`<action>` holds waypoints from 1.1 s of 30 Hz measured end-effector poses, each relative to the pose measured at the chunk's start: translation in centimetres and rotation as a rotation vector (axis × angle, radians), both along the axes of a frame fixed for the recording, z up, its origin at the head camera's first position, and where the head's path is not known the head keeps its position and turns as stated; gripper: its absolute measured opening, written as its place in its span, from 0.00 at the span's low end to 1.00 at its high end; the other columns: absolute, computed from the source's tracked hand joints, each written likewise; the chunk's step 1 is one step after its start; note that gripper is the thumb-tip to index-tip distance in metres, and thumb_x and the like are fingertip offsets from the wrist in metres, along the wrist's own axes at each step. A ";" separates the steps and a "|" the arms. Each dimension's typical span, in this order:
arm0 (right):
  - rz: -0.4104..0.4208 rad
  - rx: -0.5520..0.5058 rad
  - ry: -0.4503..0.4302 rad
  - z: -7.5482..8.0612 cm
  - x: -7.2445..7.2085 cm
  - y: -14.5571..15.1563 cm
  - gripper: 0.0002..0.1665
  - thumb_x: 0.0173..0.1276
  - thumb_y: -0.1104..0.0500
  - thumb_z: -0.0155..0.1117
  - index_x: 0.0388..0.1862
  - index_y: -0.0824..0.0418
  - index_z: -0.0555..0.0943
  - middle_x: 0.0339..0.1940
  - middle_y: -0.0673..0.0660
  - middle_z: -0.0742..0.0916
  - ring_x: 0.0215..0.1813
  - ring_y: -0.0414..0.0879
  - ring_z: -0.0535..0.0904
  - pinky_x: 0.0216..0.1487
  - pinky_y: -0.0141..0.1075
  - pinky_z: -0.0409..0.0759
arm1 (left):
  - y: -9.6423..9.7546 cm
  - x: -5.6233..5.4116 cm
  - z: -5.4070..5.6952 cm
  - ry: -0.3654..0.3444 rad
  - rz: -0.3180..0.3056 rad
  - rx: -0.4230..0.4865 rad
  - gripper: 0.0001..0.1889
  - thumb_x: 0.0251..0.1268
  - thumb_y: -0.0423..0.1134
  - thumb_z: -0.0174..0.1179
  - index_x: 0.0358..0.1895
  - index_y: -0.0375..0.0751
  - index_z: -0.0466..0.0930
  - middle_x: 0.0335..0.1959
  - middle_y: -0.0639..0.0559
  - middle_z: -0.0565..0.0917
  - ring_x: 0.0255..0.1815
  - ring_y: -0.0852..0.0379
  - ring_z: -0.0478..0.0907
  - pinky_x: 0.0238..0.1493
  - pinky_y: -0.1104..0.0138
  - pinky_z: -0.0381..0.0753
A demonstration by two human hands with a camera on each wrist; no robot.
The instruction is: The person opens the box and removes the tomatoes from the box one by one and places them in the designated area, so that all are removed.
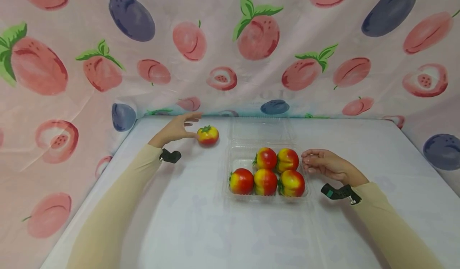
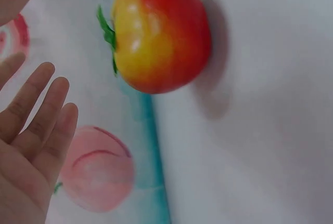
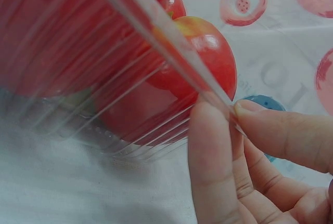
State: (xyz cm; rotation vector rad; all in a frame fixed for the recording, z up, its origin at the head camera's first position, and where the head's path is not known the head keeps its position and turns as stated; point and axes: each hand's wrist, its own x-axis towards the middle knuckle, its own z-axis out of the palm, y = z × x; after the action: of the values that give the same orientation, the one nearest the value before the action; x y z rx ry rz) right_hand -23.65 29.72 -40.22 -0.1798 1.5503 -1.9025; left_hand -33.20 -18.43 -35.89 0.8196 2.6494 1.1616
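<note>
A red and yellow tomato [image 1: 207,136] with a green calyx lies on the table, left of a clear plastic clamshell box [image 1: 240,162]. My left hand [image 1: 178,128] is beside this tomato with fingers spread and thumb near its side; in the left wrist view the fingers [image 2: 39,115] are apart from it. Several similar tomatoes [image 1: 266,182] sit in the box in two rows, with a bare spot at the back left. At the box's right side, my right hand [image 1: 325,166] pinches the plastic rim [image 3: 208,91] between thumb and fingers.
The box's transparent lid [image 1: 261,130] lies folded back toward the rear edge of the white-covered table [image 1: 187,221]. Behind and to the left hangs a fruit-print cloth [image 1: 154,53]. Dark wrist mounts [image 1: 170,156] are strapped to both sleeves.
</note>
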 end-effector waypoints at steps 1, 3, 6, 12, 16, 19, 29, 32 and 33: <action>-0.001 0.002 0.001 0.0 0.0 0.0 0.08 0.72 0.67 0.48 0.44 0.60 0.75 0.35 0.50 0.86 0.38 0.40 0.84 0.43 0.29 0.83 | 0.1 0.2 0.2 0.004 -0.009 0.002 0.40 0.50 0.32 0.69 0.69 0.38 0.62 0.66 0.40 0.69 0.66 0.41 0.66 0.70 0.49 0.62; -0.006 0.006 0.002 0.0 0.0 0.0 0.08 0.72 0.67 0.48 0.44 0.60 0.75 0.35 0.50 0.86 0.38 0.40 0.84 0.43 0.29 0.83 | 0.3 0.5 0.5 0.015 -0.034 0.007 0.39 0.50 0.30 0.69 0.69 0.39 0.62 0.66 0.39 0.70 0.66 0.41 0.67 0.69 0.49 0.63; -0.011 0.009 0.004 0.1 0.1 -0.1 0.08 0.72 0.67 0.48 0.44 0.59 0.75 0.35 0.50 0.86 0.38 0.40 0.84 0.43 0.29 0.83 | 0.8 1.3 1.1 0.038 -0.079 -0.002 0.39 0.50 0.30 0.69 0.68 0.39 0.63 0.65 0.40 0.71 0.65 0.42 0.68 0.68 0.50 0.65; 0.000 -0.008 0.014 0.0 0.1 -0.1 0.09 0.73 0.68 0.47 0.44 0.60 0.74 0.35 0.50 0.86 0.38 0.40 0.84 0.44 0.29 0.83 | 2.2 2.9 2.1 0.067 -0.170 -0.034 0.37 0.50 0.35 0.71 0.66 0.40 0.66 0.64 0.43 0.73 0.64 0.45 0.70 0.67 0.52 0.68; 0.007 -0.020 0.014 -0.1 0.0 -0.1 0.09 0.73 0.68 0.47 0.44 0.61 0.75 0.35 0.50 0.86 0.38 0.40 0.84 0.44 0.29 0.83 | 3.3 4.0 2.4 0.071 -0.239 -0.035 0.35 0.50 0.33 0.70 0.64 0.38 0.68 0.63 0.44 0.74 0.62 0.44 0.71 0.66 0.52 0.69; 0.008 -0.024 0.014 -0.1 0.0 0.0 0.09 0.72 0.68 0.47 0.44 0.60 0.75 0.35 0.50 0.86 0.38 0.40 0.85 0.44 0.29 0.83 | 4.1 4.7 2.3 0.065 -0.291 -0.050 0.34 0.50 0.33 0.70 0.64 0.38 0.69 0.63 0.45 0.74 0.62 0.44 0.71 0.66 0.53 0.69; 0.001 -0.016 0.008 -0.1 0.1 0.0 0.09 0.73 0.68 0.47 0.45 0.60 0.74 0.36 0.50 0.86 0.38 0.40 0.84 0.44 0.30 0.83 | 6.6 7.2 2.0 0.037 -0.426 -0.149 0.31 0.52 0.37 0.69 0.62 0.44 0.72 0.60 0.49 0.76 0.60 0.48 0.71 0.64 0.53 0.71; -0.002 -0.012 0.006 -0.1 0.1 0.0 0.09 0.73 0.67 0.47 0.45 0.60 0.74 0.35 0.50 0.86 0.38 0.40 0.84 0.44 0.29 0.83 | 7.4 7.8 1.7 0.047 -0.481 -0.175 0.29 0.53 0.37 0.68 0.61 0.45 0.73 0.60 0.49 0.76 0.60 0.47 0.71 0.63 0.53 0.72; -0.004 -0.010 0.006 -0.1 0.1 0.0 0.08 0.73 0.67 0.47 0.45 0.60 0.74 0.35 0.50 0.86 0.38 0.40 0.84 0.44 0.29 0.83 | 7.7 8.0 1.6 0.052 -0.505 -0.174 0.28 0.53 0.37 0.68 0.60 0.44 0.73 0.60 0.49 0.76 0.61 0.47 0.71 0.63 0.53 0.72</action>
State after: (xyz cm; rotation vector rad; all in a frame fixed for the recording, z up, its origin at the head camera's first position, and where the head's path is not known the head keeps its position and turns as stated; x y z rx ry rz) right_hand -23.57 29.71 -40.30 -0.1871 1.5465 -1.9142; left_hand -25.24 -10.77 -34.27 1.3855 2.3257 0.7766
